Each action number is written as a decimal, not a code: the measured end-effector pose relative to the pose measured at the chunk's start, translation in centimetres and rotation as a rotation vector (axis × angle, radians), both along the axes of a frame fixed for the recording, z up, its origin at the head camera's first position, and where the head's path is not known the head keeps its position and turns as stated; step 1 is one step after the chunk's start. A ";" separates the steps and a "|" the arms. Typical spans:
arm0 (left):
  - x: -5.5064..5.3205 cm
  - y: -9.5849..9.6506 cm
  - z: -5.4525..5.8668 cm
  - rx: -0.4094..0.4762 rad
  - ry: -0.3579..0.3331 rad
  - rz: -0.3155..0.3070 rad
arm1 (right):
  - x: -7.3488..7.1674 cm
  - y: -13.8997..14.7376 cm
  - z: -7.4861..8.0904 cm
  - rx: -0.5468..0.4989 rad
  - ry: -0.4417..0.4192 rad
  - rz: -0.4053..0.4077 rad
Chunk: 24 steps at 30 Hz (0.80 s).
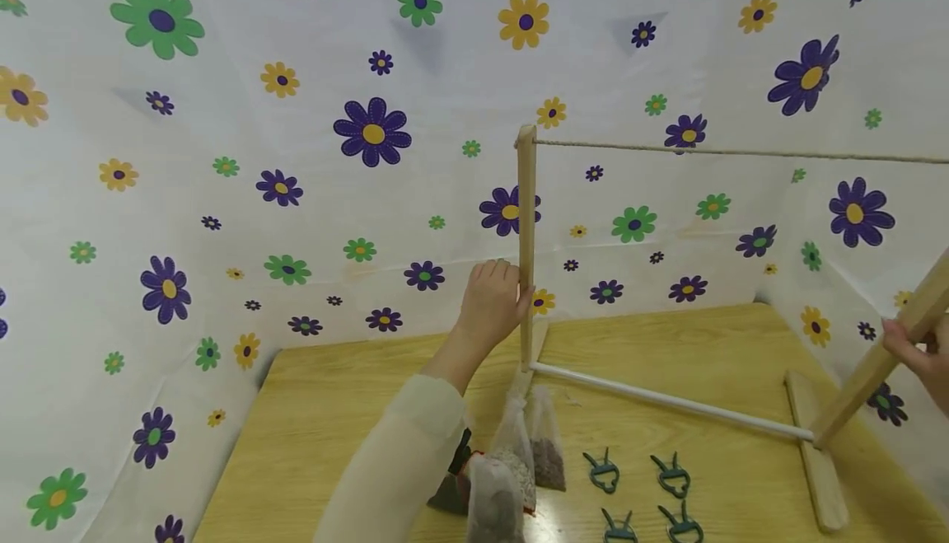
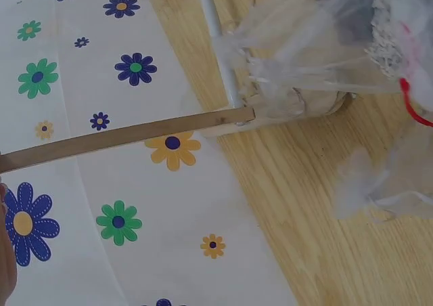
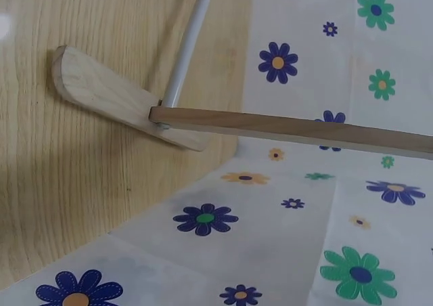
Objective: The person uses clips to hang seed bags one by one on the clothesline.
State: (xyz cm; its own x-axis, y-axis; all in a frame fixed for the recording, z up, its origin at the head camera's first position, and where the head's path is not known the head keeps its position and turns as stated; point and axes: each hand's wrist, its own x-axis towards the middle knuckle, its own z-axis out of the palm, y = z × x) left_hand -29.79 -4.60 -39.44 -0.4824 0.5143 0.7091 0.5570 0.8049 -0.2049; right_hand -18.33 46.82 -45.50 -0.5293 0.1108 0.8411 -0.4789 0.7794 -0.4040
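Note:
A wooden stand rises from the table, with a left post [image 1: 526, 213], a right post [image 1: 860, 386], a rope [image 1: 712, 152] strung near the top and a white rod [image 1: 667, 400] low between the posts. My left hand [image 1: 489, 297] grips the left post at mid-height, its thumb on the near side. At the right edge of the head view, my right hand [image 1: 923, 355] holds the right post, partly cut off by the frame. The right wrist view shows the right post [image 3: 284, 126] joined to its rounded wooden foot [image 3: 101, 89]; no fingers appear there.
Sheer bags with dark and pale contents [image 1: 549, 461] lie by the left foot, partly behind my left sleeve. Several dark green clips [image 1: 604, 474] lie on the wooden table [image 1: 334, 419] in front of the rod. A flowered white cloth [image 1: 445, 98] hangs behind and at the sides.

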 end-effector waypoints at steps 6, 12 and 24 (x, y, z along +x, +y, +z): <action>0.7 -1.8 -0.5 0.059 -0.011 -0.017 | 0.4 -3.0 2.9 0.234 -0.008 -0.038; 1.2 -3.9 -1.0 0.095 -0.030 -0.031 | 0.9 -7.8 6.3 0.541 0.164 -0.278; 2.3 -8.0 -1.1 0.140 0.005 -0.021 | -1.2 -10.6 6.6 0.683 0.193 -0.159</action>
State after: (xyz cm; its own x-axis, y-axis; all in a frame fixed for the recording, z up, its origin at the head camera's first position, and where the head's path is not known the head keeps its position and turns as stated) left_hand -27.46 -12.56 -40.51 -0.4684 0.4202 0.7772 0.5734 0.8138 -0.0944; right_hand -19.53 36.23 -38.87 -0.3854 -0.4093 0.8270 -0.3522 0.8936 0.2781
